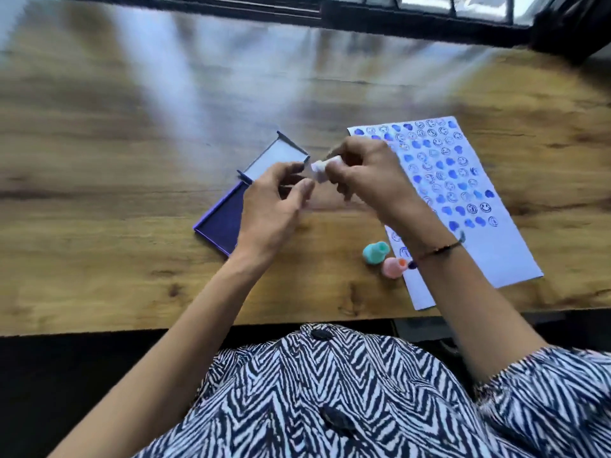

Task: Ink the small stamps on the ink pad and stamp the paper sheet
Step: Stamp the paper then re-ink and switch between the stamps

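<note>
An open purple ink pad (218,223) lies on the wooden table, its lid (277,157) folded back. To its right lies a white paper sheet (476,206) covered with several blue smiley and heart prints. My right hand (367,173) pinches a small white stamp (320,169) above the gap between pad and paper. My left hand (274,200) hovers over the pad's right side with its fingers apart and empty, close to the stamp. A teal stamp (375,252) and a pink stamp (393,267) stand at the sheet's near left edge.
The table's near edge (198,325) runs just in front of my patterned top. A dark window frame (396,14) borders the far side of the table. A thin bracelet (439,249) sits on my right wrist.
</note>
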